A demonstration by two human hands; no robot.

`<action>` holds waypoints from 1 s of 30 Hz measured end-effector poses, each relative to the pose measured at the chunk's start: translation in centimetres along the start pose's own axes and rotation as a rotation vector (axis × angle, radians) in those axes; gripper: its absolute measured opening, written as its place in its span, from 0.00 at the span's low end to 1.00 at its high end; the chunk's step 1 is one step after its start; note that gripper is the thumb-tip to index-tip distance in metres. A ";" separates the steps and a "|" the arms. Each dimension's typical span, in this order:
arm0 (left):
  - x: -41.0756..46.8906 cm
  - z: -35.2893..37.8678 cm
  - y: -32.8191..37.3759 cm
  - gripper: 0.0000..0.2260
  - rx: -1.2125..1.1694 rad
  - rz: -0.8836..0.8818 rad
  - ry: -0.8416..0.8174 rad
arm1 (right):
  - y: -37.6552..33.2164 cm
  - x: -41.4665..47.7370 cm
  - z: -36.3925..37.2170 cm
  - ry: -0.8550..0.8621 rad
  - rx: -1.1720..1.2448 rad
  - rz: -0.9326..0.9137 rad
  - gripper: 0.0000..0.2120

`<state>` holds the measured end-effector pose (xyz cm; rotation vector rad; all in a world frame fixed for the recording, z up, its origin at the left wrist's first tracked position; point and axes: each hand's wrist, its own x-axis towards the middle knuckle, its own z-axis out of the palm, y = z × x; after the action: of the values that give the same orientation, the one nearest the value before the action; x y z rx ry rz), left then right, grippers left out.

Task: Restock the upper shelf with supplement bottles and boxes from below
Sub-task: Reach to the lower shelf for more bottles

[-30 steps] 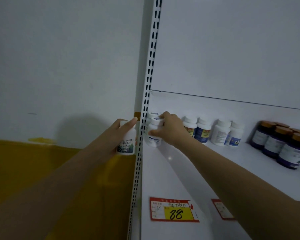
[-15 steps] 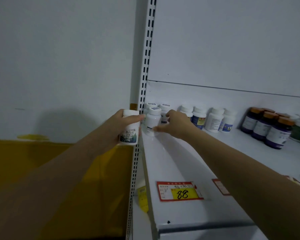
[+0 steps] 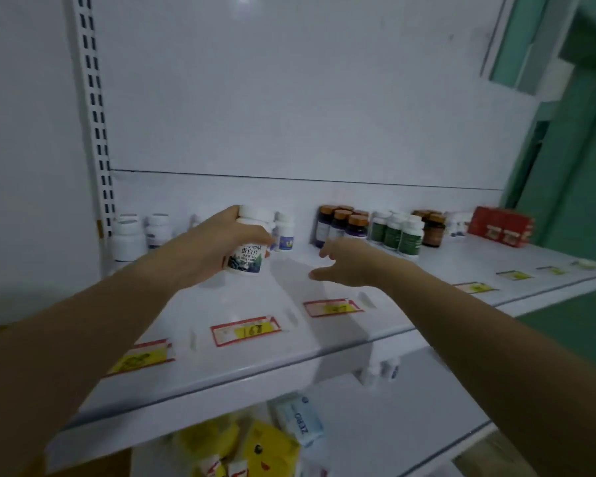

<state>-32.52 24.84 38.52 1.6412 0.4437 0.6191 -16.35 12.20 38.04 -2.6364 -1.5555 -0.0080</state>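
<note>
My left hand [image 3: 217,246] grips a white supplement bottle [image 3: 250,247] with a white cap and a blue-green label, held just above the upper shelf [image 3: 289,342], in front of the back row. My right hand [image 3: 348,263] hovers over the shelf to the right of it, fingers spread and holding nothing. Along the back of the shelf stand white bottles [image 3: 128,237], another white bottle [image 3: 284,232], dark bottles with orange caps [image 3: 341,225], green-labelled bottles [image 3: 398,232], brown bottles [image 3: 434,228] and red boxes [image 3: 501,227].
Price tags [image 3: 245,330] line the shelf's front edge. A slotted metal upright [image 3: 97,115] bounds the shelf on the left. Below, the lower shelf [image 3: 375,428] carries yellow packets [image 3: 241,442], a pale blue box [image 3: 300,421] and small white bottles [image 3: 382,370]. A green wall [image 3: 582,166] stands at the right.
The view has swung right along the shelf. My left hand has carried the white bottle from beside the upright over the shelf. My right hand has left the far-left bottles and opened.
</note>
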 end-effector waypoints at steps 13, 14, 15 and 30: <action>6.5 29.8 1.7 0.18 -0.078 -0.016 -0.201 | 29.7 -11.1 -2.6 0.051 0.069 0.252 0.27; 7.5 31.5 1.7 0.19 -0.072 -0.015 -0.212 | 31.5 -11.1 -2.7 0.059 0.076 0.265 0.26; 8.5 33.0 1.8 0.19 -0.078 -0.011 -0.221 | 33.1 -11.0 -2.8 0.069 0.084 0.276 0.26; 27.8 47.6 0.1 0.23 -0.067 0.004 -0.133 | 51.9 1.9 -3.5 0.062 0.025 0.208 0.27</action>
<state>18.78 4.67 38.31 1.6084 0.3193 0.5196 30.12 -11.34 38.11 -2.7367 -1.2482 -0.0569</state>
